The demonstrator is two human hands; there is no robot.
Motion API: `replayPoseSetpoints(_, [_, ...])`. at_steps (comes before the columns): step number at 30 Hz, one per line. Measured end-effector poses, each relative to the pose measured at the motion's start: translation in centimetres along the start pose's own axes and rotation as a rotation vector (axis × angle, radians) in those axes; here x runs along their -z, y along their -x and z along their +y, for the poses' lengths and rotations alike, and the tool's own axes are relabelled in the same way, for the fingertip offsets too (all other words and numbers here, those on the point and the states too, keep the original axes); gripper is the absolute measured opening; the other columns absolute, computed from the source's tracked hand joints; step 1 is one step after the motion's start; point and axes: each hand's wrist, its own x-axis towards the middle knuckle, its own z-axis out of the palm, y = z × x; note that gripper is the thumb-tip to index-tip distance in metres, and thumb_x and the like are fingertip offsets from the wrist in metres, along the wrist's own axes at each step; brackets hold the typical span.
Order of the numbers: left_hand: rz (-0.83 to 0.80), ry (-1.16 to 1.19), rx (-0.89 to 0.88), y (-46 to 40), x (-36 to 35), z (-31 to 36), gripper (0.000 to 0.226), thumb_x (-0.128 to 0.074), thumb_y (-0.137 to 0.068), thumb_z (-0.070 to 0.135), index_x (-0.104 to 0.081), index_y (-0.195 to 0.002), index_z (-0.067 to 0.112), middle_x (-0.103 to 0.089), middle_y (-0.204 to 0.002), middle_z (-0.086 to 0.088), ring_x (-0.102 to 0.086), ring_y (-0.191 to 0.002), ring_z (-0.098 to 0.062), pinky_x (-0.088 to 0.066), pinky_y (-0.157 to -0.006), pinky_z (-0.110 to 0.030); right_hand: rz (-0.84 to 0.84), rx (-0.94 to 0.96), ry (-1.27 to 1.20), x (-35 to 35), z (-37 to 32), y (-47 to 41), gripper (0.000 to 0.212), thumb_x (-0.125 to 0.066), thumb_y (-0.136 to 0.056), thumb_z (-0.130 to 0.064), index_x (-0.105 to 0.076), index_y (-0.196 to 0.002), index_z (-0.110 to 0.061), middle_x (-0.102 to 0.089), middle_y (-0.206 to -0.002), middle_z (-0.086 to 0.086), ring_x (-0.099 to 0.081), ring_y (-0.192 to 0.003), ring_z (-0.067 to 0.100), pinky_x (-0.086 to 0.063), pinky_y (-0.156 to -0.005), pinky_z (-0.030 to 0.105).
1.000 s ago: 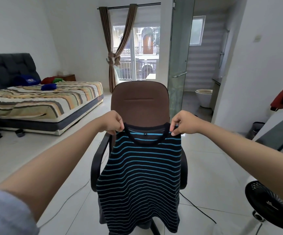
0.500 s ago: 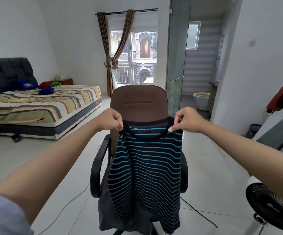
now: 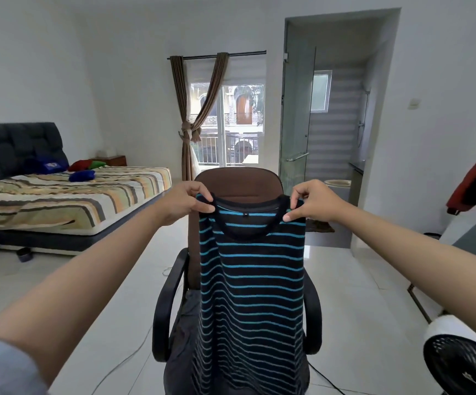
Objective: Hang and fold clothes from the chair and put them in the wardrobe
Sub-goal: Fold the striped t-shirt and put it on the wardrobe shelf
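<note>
I am pinching the striped top (image 3: pixel 252 283) at both shoulders: my left hand (image 3: pixel 184 205) is clamping the left shoulder seam between thumb and fingers (image 3: pixel 202 195), and my right hand (image 3: pixel 315 205) is doing the same on the other side. I am holding it this way, I think, so the fabric is spreading flat and I can judge how to hang or fold it. The top is hanging in the air in front of the brown chair (image 3: pixel 239 185), neckline up and open toward me, hem down, its long axis running vertically. Some darker clothing (image 3: pixel 187 332) is lying on the seat behind it. Further out, a bed (image 3: pixel 68 201) is standing at the left and a black fan (image 3: pixel 465 363) at the lower right.
</note>
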Motion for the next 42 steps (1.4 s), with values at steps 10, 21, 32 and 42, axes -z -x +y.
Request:
replayPoseSetpoints(10, [-0.17, -0.305, 0.262, 0.0, 0.9, 0.2, 0.015, -0.074, -0.073, -0.005, -0.073, -0.084, 0.006, -0.067, -0.102, -0.013, -0.063, -0.095, -0.026, -0.057, -0.077, -0.031, -0.205, -0.255, -0.103, -0.7, -1.0, -0.2, 0.016, -0.085, -0.066, -0.008, -0.071, -0.073, -0.011, -0.067, -0.076, 0.009, -0.064, -0.073, 0.021, -0.055, -0.064, 0.027])
replayPoseSetpoints(21, [-0.192, -0.22, 0.328, -0.5, 0.5, -0.8, 0.014, -0.076, -0.071, -0.004, -0.067, -0.073, 0.007, -0.066, -0.088, -0.013, -0.063, -0.085, -0.026, -0.057, -0.071, -0.033, -0.299, -0.376, -0.396, -1.9, -0.2, -0.6, 0.028, -0.072, -0.075, 0.006, -0.071, -0.063, -0.019, -0.058, -0.086, 0.017, -0.051, -0.075, 0.026, -0.034, -0.059, 0.027])
replayPoseSetpoints(32, [-0.278, -0.215, 0.16, -1.2, 1.6, -3.0, 0.023, -0.072, -0.074, -0.003, -0.056, -0.067, 0.01, -0.06, -0.083, -0.013, -0.06, -0.082, -0.026, -0.053, -0.076, -0.035, -0.331, -0.363, -0.285, -2.9, -1.9, -1.1, 0.016, -0.079, -0.069, 0.002, -0.075, -0.077, -0.011, -0.071, -0.088, 0.017, -0.068, -0.085, 0.03, -0.056, -0.082, 0.045])
replayPoseSetpoints(42, [-0.236, 0.053, 0.087, -2.2, 3.1, -5.2, 0.051, -0.079, -0.061, 0.0, -0.034, -0.048, 0.021, -0.037, -0.07, -0.011, -0.039, -0.08, -0.028, -0.038, -0.065, -0.032, -0.152, -0.26, -0.383, -4.1, -3.1, -2.4, 0.019, -0.076, -0.071, 0.003, -0.072, -0.081, -0.013, -0.068, -0.091, 0.004, -0.065, -0.082, 0.015, -0.055, -0.063, 0.017])
